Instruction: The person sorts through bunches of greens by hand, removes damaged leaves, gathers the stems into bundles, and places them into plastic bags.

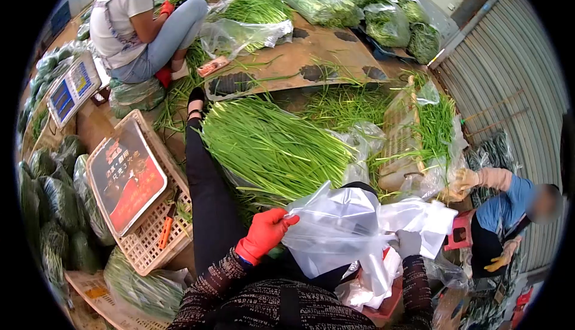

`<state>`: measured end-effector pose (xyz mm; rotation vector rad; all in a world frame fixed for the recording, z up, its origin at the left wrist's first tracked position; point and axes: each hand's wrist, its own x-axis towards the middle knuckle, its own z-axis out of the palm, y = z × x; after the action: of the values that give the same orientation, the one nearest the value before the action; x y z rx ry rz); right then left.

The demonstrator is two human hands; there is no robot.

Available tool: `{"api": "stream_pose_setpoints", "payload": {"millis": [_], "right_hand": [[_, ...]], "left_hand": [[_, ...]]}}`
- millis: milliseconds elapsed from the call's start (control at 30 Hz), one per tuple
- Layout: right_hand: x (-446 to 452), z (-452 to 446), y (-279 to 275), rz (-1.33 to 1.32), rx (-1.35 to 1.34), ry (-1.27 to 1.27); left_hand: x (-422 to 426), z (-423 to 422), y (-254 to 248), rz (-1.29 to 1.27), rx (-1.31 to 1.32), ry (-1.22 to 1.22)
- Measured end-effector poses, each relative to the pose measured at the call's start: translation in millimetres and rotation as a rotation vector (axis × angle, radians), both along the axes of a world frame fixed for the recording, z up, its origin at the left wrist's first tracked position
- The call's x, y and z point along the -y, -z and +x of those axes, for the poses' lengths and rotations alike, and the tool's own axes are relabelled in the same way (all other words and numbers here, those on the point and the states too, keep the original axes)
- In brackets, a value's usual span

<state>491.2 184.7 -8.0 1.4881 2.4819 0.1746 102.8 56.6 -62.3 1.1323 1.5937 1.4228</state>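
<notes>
My left hand (263, 234), in a red glove, pinches the edge of a clear plastic bag (335, 228) spread over my lap. At the bag's other side, my right hand (409, 243) wears a grey glove and is closed on the plastic. Just beyond the bag lies a large heap of long green garlic chives (275, 144), stems toward the far left. More white plastic bags (419, 219) sit beside my right hand, some in a red container (386, 306) below it.
A plastic crate (144, 258) at left carries a printed board (126, 174) and an orange-handled knife (166, 228). A digital scale (73, 87) stands behind. One person (129, 24) sits far left, another (509, 210) at right. Bagged greens (320, 3) line the back.
</notes>
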Motion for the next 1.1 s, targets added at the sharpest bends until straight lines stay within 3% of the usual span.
{"api": "stream_pose_setpoints", "payload": {"millis": [67,133,200,267,333,367,433,467,533,600,667,733,800,867,967,1033,1067,1100], "right_hand": [[1,13,14,-0.035,0.04,0.061],[0,36,36,0.038,0.252,0.012],[-3,47,49,0.009,0.243,0.076],[-8,75,67,-0.017,0.235,0.145],[-10,149,93,0.029,0.077,0.438],[-3,179,79,-0.028,0.06,0.493],[-5,185,39,-0.069,0.028,0.613],[4,175,34,-0.071,0.007,0.71],[-11,164,64,-0.178,0.017,0.611],[-14,100,54,0.183,0.079,0.274],[-20,12,18,0.419,-0.182,0.2],[-20,-55,4,0.28,-0.721,0.129],[-3,-133,-27,0.083,-0.978,-0.115],[-10,-183,-34,-0.012,-0.955,-0.253],[-34,-226,17,-0.191,-1.058,-0.127],[-58,-248,51,-1.238,-0.922,0.055],[-55,-257,56,-1.249,-0.909,0.026],[-38,-271,44,-1.465,-1.166,0.177]], "left_hand": [[1,4,4,0.003,-0.001,0.014],[2,7,4,-0.02,-0.066,0.058],[2,12,0,-0.101,-0.001,0.102],[6,14,0,-0.018,-0.175,0.137],[14,-27,7,-0.029,0.146,-0.192],[20,-61,0,-0.132,0.112,-0.368],[31,-102,-8,-0.069,0.029,-0.419],[33,-108,-9,-0.186,0.065,-0.409],[27,-107,9,-0.128,0.164,-0.348],[20,-99,15,-0.131,0.219,-0.318],[19,-94,17,-0.157,0.238,-0.296],[21,-86,15,-0.131,0.221,-0.303],[23,-85,11,-0.092,0.2,-0.317],[30,-85,5,-0.078,0.138,-0.325],[42,-91,-12,-0.015,0.083,-0.346],[50,-98,-21,0.027,-0.016,-0.364],[56,-104,-24,0.031,-0.021,-0.393],[63,-111,-26,0.0,-0.04,-0.39]]}}
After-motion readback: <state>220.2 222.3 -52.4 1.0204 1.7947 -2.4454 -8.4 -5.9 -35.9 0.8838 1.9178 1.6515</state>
